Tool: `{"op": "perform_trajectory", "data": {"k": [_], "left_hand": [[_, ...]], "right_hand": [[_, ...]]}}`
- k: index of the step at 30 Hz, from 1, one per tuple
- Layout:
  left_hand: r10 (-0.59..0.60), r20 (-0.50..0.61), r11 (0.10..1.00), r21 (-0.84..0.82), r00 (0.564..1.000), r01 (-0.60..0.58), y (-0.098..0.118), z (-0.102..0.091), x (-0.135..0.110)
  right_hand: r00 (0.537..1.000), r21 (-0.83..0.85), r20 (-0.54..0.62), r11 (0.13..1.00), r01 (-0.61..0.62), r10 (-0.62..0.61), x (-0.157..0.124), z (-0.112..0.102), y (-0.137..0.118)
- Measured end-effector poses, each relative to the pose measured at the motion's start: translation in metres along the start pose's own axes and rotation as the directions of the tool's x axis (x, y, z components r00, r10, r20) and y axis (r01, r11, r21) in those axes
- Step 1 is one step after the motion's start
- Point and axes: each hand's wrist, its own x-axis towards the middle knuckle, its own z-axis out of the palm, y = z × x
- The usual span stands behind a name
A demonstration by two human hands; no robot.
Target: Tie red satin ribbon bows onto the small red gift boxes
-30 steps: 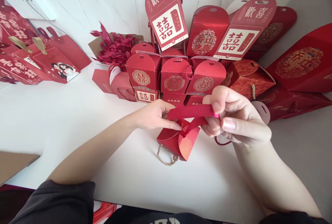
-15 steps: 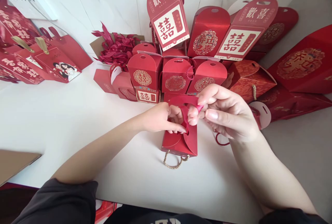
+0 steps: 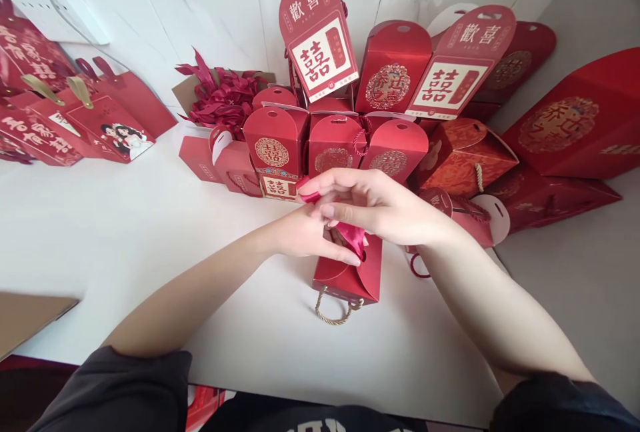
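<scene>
A small red gift box [image 3: 353, 277] with a twisted rope handle [image 3: 334, 313] stands on the white table [image 3: 125, 232] in front of me. A red ribbon [image 3: 353, 237] comes out of its closed top flaps. My left hand [image 3: 300, 235] pinches the ribbon just above the box. My right hand [image 3: 380, 205] reaches across over the left one, with the ribbon's end [image 3: 306, 195] pinched between its fingertips. Both hands are closed on the ribbon, directly above the box.
Several red gift boxes [image 3: 280, 152] stand in rows behind, with taller ones [image 3: 317, 39] against the wall. A cardboard box of red ribbons [image 3: 220, 95] sits at back left. Red paper bags [image 3: 107, 125] lie at left, large red boxes [image 3: 565, 125] at right. A brown board [image 3: 25, 315] lies at the table's left edge.
My right hand has carried the ribbon end from the right, over my left hand, to the left. The loop that stood wide open has drawn in tight above the box.
</scene>
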Motion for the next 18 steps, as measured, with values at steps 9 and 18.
{"op": "perform_trajectory", "data": {"k": [9,18], "left_hand": [[-0.044,-0.002,0.999,-0.012,0.999,0.044,0.003,0.003,-0.002],[0.004,0.026,0.991,-0.134,1.000,-0.001,0.004,0.005,0.001]], "right_hand": [[0.894,-0.568,-0.447,0.777,-0.270,-0.016,-0.023,-0.003,-0.014],[0.909,0.006,-0.306,0.955,-0.297,0.284,-0.044,-0.015,0.024]]}}
